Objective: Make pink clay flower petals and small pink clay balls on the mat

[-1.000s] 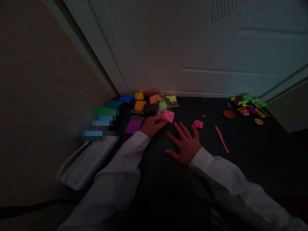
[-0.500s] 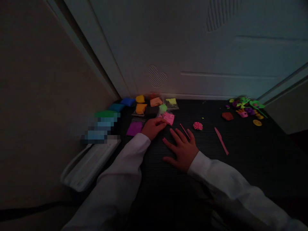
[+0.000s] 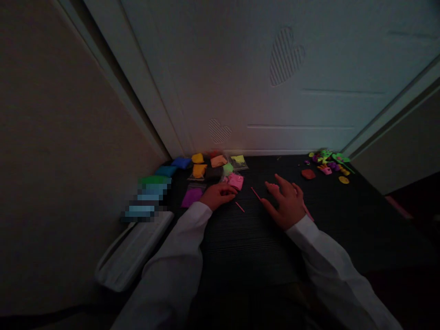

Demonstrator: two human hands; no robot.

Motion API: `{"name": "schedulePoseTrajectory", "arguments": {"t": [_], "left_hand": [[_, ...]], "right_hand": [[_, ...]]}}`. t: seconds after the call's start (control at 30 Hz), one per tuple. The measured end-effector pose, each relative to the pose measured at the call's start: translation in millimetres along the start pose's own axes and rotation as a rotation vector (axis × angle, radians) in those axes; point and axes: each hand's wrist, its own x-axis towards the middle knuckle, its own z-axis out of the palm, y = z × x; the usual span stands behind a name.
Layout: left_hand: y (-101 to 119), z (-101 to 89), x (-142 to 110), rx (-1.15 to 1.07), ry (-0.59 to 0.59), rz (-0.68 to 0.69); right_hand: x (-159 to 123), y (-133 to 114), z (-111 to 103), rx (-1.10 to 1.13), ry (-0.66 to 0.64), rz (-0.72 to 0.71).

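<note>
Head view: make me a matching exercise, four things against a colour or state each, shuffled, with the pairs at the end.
Column 1
1. Left hand
2. Right hand
3. Round disc
4. Long box

Column 2
A. Yellow
B. Fingers spread
C. White
D. Fingers bent, close by the pink clay

Pairs: 1-D, 2-B, 3-A, 4-C
</note>
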Motion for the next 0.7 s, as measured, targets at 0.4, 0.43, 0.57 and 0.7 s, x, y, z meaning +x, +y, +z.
{"name": "schedulePoseTrajectory", "arguments": {"t": [0.4,0.43,0.57,0.7], "left_hand": [[-8.7,-2.4,0.2,0.218,-0.157,0.102],[-8.4,-2.4,0.1,0.237,-0.156,0.101],[-7.9,-1.8,-0.1,0.270,-0.162,0.120],[-10.1,0.9,-0.3,0.270,-0.140,0.140]], "right_hand": [[-52.7,99.3,0.7,0.002,-0.252,0.465],[-51.2,99.2,-1.1,0.000,-0.274,0.475],[-46.6,98.7,-2.6,-0.016,-0.286,0.494],[-46.3,98.2,0.3,-0.039,-0.246,0.573]]}}
